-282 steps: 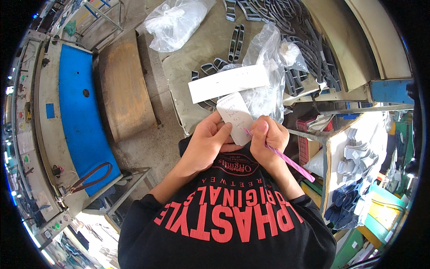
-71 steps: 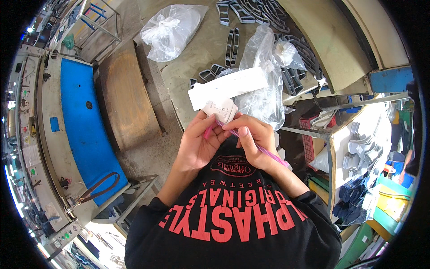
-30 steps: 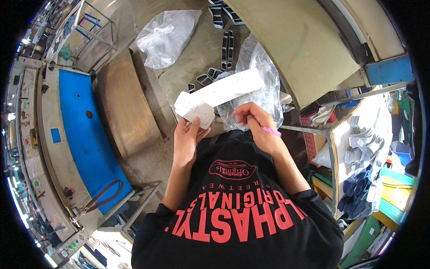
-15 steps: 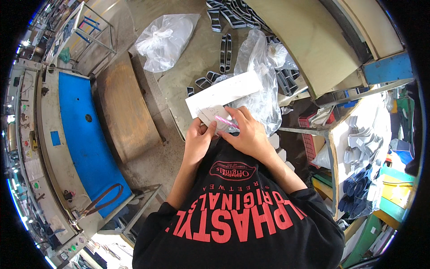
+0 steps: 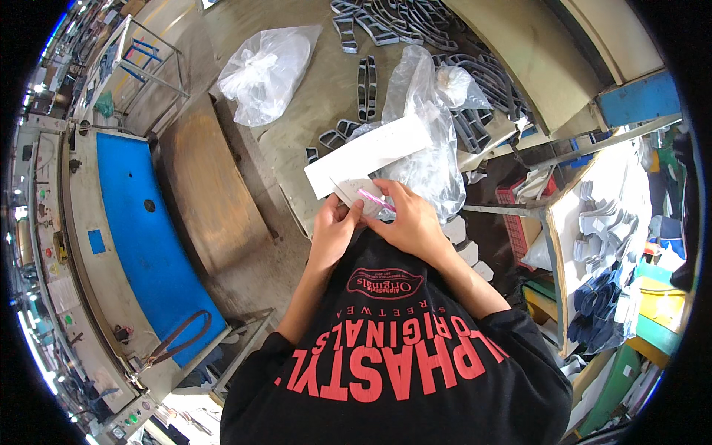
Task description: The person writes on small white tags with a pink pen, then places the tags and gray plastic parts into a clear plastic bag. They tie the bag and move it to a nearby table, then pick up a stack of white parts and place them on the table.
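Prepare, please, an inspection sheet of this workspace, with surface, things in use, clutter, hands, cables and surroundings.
Surface: drab table, partly covered by plastic and dark parts.
Things in use: white cards, with a slim pink item across them; its exact kind is unclear.
Clutter: clear plastic bag at upper left; crumpled plastic sheeting beside a long white sheet; hollow dark pieces.
Left hand: grips the cards' lower left edge.
Right hand: holds the pink item, fingers at the cards' right side.
Cables: nothing seen for certain.
Surroundings: blue panel and brown board at left; red crate at right.
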A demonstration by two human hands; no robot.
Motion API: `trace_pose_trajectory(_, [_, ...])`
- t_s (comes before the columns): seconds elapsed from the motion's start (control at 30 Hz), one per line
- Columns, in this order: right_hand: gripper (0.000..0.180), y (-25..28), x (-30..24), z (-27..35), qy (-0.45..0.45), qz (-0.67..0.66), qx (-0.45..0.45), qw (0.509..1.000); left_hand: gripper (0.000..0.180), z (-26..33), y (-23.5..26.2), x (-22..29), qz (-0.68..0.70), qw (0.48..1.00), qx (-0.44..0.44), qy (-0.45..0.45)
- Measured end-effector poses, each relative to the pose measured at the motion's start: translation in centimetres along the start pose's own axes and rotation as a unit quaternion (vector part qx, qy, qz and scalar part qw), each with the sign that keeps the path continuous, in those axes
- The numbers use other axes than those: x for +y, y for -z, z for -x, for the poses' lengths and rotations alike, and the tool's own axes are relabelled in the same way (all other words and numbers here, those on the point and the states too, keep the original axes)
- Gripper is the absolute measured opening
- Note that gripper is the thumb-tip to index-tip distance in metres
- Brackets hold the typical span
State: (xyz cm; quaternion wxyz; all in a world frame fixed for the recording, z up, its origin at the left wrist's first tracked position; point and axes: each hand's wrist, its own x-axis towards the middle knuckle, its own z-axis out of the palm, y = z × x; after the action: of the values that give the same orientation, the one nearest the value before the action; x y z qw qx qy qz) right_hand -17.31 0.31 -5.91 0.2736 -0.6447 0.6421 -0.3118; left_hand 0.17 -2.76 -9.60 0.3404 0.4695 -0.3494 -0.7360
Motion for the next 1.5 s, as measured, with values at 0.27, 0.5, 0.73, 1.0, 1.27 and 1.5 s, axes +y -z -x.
trace_pose_trajectory(0.27, [0.054, 0.1, 1.1, 0.5, -0.006, 0.026, 0.028, 0.999, 0.032, -1.4, -0.9, -0.5, -0.031, 0.998, -0.046, 0.006])
trace_pose_trajectory(0.5, [0.056, 0.7, 3.3, 1.1, -0.066, 0.053, 0.070, 0.994, 0.031, -3.9, -1.5, -0.7, -0.141, 0.979, -0.144, -0.042])
trace_pose_trajectory(0.73, [0.047, 4.4, 13.0, 1.2, -0.169, 0.075, 0.199, 0.962, 0.059, -7.8, -0.4, -3.9, -0.570, 0.741, -0.037, -0.354])
trace_pose_trajectory(1.0, [0.054, 3.8, 22.6, -0.2, -0.301, 0.150, 0.137, 0.932, 0.021, -11.2, 2.8, -6.1, -0.598, 0.731, 0.044, -0.325])
trace_pose_trajectory(1.27, [0.066, 2.4, 22.9, -4.5, -0.231, 0.241, 0.085, 0.939, 0.027, -8.9, 8.5, -1.4, -0.250, 0.946, 0.024, -0.207])
trace_pose_trajectory(1.5, [0.068, 0.6, 15.5, -1.4, -0.121, 0.128, 0.164, 0.971, 0.067, -9.6, 11.2, -3.5, -0.577, 0.769, 0.081, -0.263])
